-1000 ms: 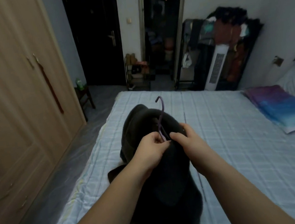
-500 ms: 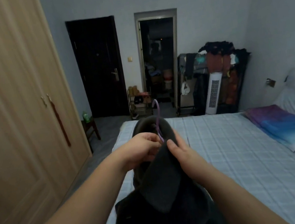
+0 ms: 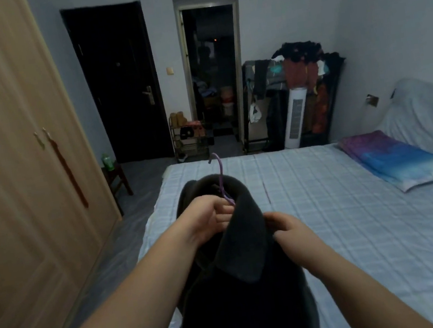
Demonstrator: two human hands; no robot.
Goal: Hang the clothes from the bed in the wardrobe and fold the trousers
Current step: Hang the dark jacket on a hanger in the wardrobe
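Head view: left hand point(image 3: 209, 217) pinches the hanger point(image 3: 222, 182) neck; right hand point(image 3: 289, 233) grips the dark garment point(image 3: 243, 285) beside it. Tugging unevenly could slide the garment off.

No text, label, brand, number or sign is readable anywhere here

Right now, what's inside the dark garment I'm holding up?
A purple hanger: its hook and neck rise from the dark garment by the left hand. Its shoulders are covered by cloth, which the right hand grips.
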